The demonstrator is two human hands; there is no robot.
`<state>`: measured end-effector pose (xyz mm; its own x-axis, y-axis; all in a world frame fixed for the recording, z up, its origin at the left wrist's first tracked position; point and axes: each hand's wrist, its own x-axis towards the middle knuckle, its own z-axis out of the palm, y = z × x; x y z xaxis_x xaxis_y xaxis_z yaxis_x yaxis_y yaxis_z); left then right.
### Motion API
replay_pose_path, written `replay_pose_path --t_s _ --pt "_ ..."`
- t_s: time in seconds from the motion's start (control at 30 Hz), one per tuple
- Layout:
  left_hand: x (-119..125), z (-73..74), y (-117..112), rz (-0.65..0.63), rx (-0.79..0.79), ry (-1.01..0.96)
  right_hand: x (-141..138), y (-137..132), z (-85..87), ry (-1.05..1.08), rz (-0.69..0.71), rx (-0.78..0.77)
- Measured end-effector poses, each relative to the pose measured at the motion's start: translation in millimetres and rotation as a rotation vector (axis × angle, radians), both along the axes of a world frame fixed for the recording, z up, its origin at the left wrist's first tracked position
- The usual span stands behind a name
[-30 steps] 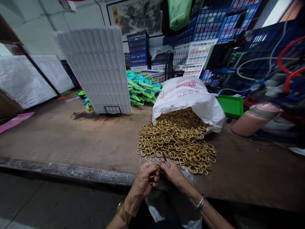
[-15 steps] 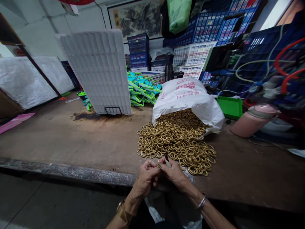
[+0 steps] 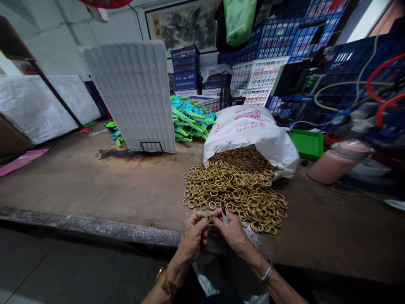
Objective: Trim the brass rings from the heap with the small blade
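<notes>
In front of the pile, my left hand point(image 3: 192, 234) pinches a gold-coloured ring point(image 3: 210, 218) between thumb and fingers. My right hand point(image 3: 234, 234) meets it at the same ring, its thumb and fingertips closed there. A small flat knife-like tool point(image 3: 224, 215), dark at its upper end and pale grey below, sticks up from the right hand's grip; its lower part is hidden. Just beyond both hands lies a heap of gold-coloured rings point(image 3: 234, 185), spilling from the mouth of a white sack point(image 3: 247, 126) with red print.
A white ribbed panel point(image 3: 136, 97) stands upright on the brown table point(image 3: 95, 190). Behind it are green and blue plastic pieces point(image 3: 191, 118). A green tray point(image 3: 306, 143) and a pink bottle point(image 3: 338, 162) stand at the right. Stacked crates point(image 3: 259, 74) line the back.
The ring at my fingertips now shows more plainly as the fingers shift slightly around it. The view has moved a little; the heap and sack look unchanged.
</notes>
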<state>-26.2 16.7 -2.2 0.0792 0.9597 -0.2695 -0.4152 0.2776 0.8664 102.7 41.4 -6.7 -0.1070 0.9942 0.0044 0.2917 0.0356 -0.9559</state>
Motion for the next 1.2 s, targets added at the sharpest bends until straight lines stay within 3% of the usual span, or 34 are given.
replay_pose_path --t_s 0.5,0.8,0.97,1.1,1.2 --pt "-1 0.1 2 -0.039 -0.183 -0.227 4 3 -3.5 0.001 -0.003 0.036" --pt "-3 6.3 7 -0.074 -0.369 -0.391 4 -1 7.0 -0.165 0.175 0.169" --pt "-6 12.5 9 -0.195 -0.525 -0.583 6 1 14.4 -0.194 0.218 0.182" --pt "-5 16.3 9 -0.24 -0.526 -0.68 6 1 16.4 -0.173 0.231 0.184" --pt "-3 14.7 8 -0.243 -0.501 -0.642 6 1 9.9 -0.118 0.212 0.154"
